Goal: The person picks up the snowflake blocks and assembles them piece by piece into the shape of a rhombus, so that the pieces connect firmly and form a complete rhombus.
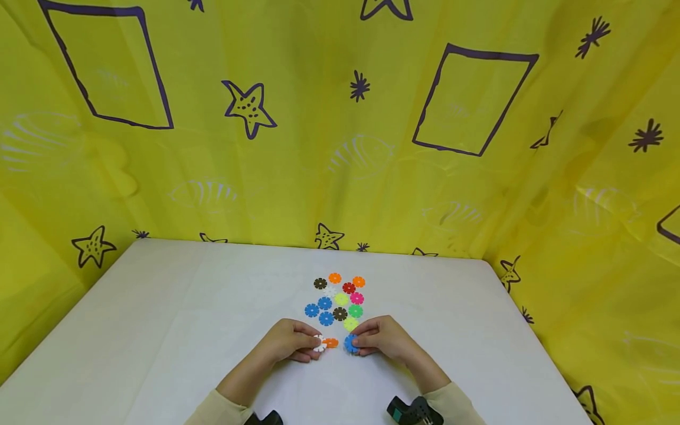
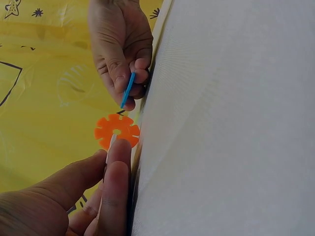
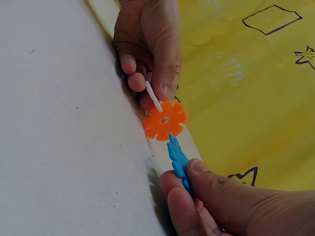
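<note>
Head view shows both hands low on the white table (image 1: 159,330), just on the near side of a cluster of loose discs (image 1: 337,300), working at a small chain of three notched discs. The left hand (image 1: 289,342) pinches a white disc (image 1: 319,343) between thumb and forefinger, and that disc is slotted into one edge of the orange disc (image 1: 331,342); the right hand (image 1: 382,337) pinches a blue disc (image 1: 350,343) whose edge meets the opposite side of the orange one. The likeliest slip, I judge, is at that blue joint: in the right wrist view the blue disc (image 3: 177,160) only just touches the orange disc (image 3: 165,120) (whether its notch is seated I cannot tell), so a push that is off line could skid past the slot or twist the orange disc out of the white disc (image 3: 153,97). A hard squeeze could also flick a thin disc away towards the cluster. Both wrists rest low on the table, forearms angled inward, fingers curled with the tips gripping the disc faces; the left wrist view shows the blue disc (image 2: 128,89) held edge-on.
</note>
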Demonstrator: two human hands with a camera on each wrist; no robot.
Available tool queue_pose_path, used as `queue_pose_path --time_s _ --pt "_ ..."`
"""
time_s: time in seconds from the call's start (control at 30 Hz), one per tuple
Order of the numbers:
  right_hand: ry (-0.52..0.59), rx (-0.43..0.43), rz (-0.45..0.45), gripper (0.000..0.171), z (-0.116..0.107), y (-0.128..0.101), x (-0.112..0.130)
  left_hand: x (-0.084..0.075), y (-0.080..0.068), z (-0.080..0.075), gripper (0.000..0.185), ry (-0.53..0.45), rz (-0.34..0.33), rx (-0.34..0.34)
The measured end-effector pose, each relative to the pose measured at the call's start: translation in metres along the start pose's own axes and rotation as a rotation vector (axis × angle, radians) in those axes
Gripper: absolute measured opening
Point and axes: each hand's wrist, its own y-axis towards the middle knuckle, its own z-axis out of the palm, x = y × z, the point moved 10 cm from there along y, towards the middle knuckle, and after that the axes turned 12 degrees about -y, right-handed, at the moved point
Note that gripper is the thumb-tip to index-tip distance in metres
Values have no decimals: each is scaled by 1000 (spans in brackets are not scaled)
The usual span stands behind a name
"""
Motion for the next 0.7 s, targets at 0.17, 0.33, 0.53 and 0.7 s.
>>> queue_pose_path --time_s 0.17,0.33,0.53,0.7 --pt "-27 2 -2 23 3 0 0 -1 -1 0 25 0 -3 -1" --pt "-12 -7 15 23 4 1 -2 -1 -1 1 26 -4 0 2" --pt "-3 -15 5 24 5 1 1 -2 -1 1 27 -4 2 6" --pt "15 -3 -5 27 7 0 3 -2 -1 1 27 -6 6 10"
